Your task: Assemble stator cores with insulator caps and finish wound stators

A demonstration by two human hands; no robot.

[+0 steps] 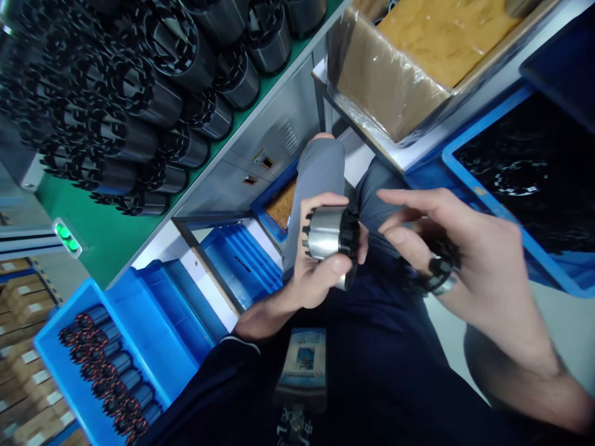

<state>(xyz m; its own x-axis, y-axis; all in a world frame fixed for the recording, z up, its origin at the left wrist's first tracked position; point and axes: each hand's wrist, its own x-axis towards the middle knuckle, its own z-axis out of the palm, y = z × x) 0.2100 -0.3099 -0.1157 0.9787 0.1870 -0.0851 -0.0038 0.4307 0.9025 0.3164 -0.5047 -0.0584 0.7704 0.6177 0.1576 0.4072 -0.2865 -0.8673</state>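
My left hand (309, 279) is closed around a motor stator (325, 232), a silver metal cylinder with black toothed plastic at its ends. The stator lies roughly sideways above my lap. To its right, apart from it, my right hand (488, 266) has its thumb and index finger spread. Its other fingers are curled round a black toothed ring (439, 269) with a shiny, silvery edge. This ring is blurred and partly hidden by the fingers, so its full shape cannot be made out.
Many dark stators (134, 130) stand on a green bench top (93, 229) at upper left. A blue crate (51, 337) at lower left holds wound stators. A plastic-lined cardboard box (390, 80) stands at upper right, near a blue bin (483, 204) of black parts.
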